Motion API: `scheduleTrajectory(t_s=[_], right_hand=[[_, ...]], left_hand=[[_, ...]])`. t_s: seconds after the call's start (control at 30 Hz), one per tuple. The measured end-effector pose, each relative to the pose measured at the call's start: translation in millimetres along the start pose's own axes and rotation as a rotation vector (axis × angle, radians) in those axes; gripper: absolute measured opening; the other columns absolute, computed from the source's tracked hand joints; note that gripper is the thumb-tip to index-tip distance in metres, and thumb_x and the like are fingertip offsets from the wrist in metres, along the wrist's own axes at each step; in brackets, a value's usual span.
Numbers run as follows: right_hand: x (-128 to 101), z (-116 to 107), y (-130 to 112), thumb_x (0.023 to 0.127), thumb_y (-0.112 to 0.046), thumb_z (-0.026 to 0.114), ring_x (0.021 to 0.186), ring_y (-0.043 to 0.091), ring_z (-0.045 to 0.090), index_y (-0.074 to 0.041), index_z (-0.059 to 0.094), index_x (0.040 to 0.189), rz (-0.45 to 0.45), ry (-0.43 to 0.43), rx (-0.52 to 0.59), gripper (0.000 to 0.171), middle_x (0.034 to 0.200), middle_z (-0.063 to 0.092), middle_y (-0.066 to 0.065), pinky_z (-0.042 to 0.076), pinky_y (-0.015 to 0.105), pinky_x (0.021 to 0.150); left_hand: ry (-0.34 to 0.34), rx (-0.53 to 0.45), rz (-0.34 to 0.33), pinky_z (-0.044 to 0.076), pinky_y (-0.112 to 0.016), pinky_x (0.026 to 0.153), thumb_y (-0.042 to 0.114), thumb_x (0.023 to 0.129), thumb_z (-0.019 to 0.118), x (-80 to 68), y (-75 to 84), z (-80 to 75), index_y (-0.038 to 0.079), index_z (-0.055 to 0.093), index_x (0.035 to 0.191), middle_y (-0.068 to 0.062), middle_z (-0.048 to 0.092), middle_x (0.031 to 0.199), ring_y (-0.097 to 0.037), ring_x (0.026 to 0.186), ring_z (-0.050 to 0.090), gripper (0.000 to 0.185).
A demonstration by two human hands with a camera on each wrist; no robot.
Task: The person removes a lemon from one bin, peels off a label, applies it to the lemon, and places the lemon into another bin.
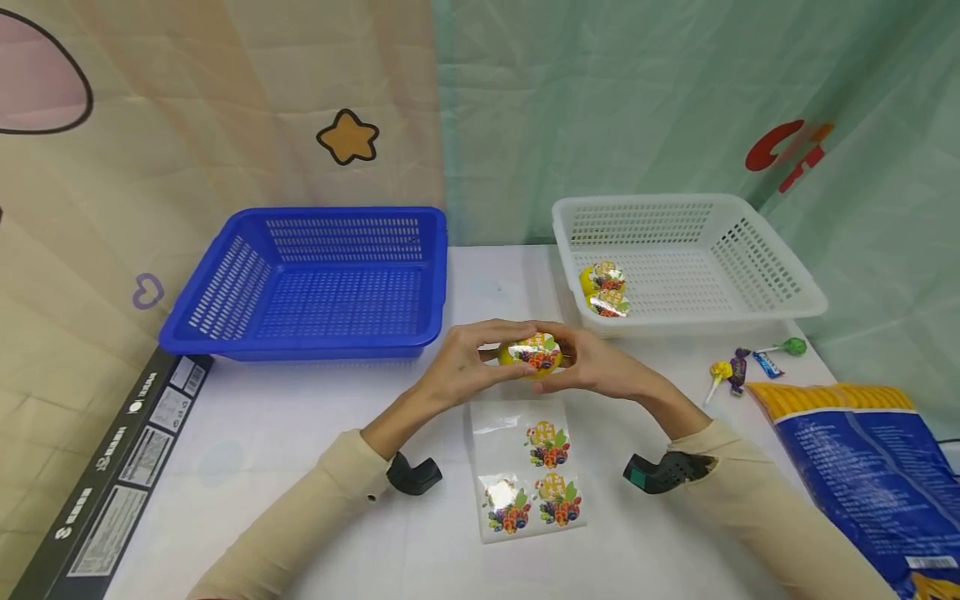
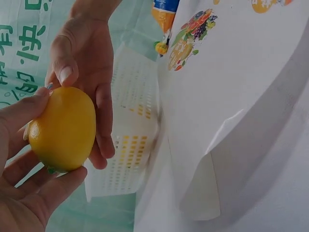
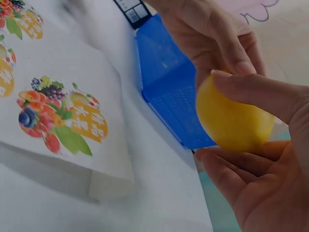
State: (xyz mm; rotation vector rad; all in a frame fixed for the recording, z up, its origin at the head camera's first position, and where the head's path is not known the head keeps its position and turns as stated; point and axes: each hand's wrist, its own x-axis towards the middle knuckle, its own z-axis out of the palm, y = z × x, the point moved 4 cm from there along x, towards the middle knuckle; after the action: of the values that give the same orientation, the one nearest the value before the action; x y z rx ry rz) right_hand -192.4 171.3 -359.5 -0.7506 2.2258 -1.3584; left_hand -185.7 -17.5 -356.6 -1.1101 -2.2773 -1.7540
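A yellow lemon (image 1: 511,353) with a shiny fruit-print sticker (image 1: 537,352) on it is held above the table between both hands. My left hand (image 1: 467,360) grips it from the left, thumb and fingertips spread around it. From the right, my right hand (image 1: 598,363) holds the same lemon (image 3: 234,116) between thumb and fingers. The left wrist view shows the lemon's (image 2: 65,128) bare side, without the sticker. Below the hands lies a white sticker sheet (image 1: 498,442) with three fruit stickers left on it; its far edge curls up.
A blue basket (image 1: 300,346) stands at the back left. The white basket (image 1: 697,312) at the back right holds two stickered lemons (image 1: 604,290). Several wrapped sweets (image 1: 738,371) and a blue-and-yellow bag (image 1: 862,467) lie on the right. A long black box (image 1: 112,467) lines the left edge.
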Motion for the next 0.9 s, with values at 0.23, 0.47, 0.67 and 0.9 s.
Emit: scheduleTrajectory(t_s=[0.23,0.47,0.67,0.9], right_hand=[[-28.8,-52.9,-3.1,0.094,-0.013,0.067,0.130,0.032,0.050,-0.003,0.049,0.142,-0.070,0.202,-0.067,0.052,0.143,0.051,0.014,0.049,0.030,0.099],[-78.3,-131.5,19.1,0.098,-0.023,0.063,0.121,0.037,0.056,-0.005,0.055,0.139,0.113,0.515,-0.373,0.046,0.140,0.054,0.017,0.042,0.002,0.081],[-124.7,-187.8,51.8,0.102,-0.036,0.053,0.132,0.050,0.039,-0.004,0.041,0.149,0.328,0.631,-0.500,0.058,0.150,0.038,0.026,0.045,0.032,0.103],[-165.5,-229.6,84.6,0.104,-0.025,0.043,0.146,0.045,0.007,-0.009,0.007,0.157,0.495,0.788,-0.391,0.067,0.162,0.002,0.019,0.014,0.060,0.114]], left_hand=[[0.014,-0.003,-0.011,0.056,-0.029,0.086,0.010,0.079,0.083,1.5,0.9,-4.4,0.003,0.070,0.120,-0.006,0.067,0.124,-0.017,0.111,0.064,0.044],[0.006,0.015,-0.014,0.055,-0.031,0.088,0.009,0.079,0.083,1.7,-1.9,-3.6,0.002,0.071,0.119,-0.008,0.067,0.123,-0.016,0.111,0.063,0.043],[0.008,0.039,-0.008,0.055,-0.029,0.089,0.008,0.079,0.083,2.5,-3.0,-2.6,0.002,0.070,0.118,-0.008,0.067,0.122,-0.015,0.111,0.063,0.042],[0.021,0.037,0.017,0.055,-0.030,0.088,0.006,0.078,0.083,7.1,0.0,-2.4,0.000,0.070,0.117,-0.010,0.068,0.121,-0.017,0.110,0.063,0.041]])
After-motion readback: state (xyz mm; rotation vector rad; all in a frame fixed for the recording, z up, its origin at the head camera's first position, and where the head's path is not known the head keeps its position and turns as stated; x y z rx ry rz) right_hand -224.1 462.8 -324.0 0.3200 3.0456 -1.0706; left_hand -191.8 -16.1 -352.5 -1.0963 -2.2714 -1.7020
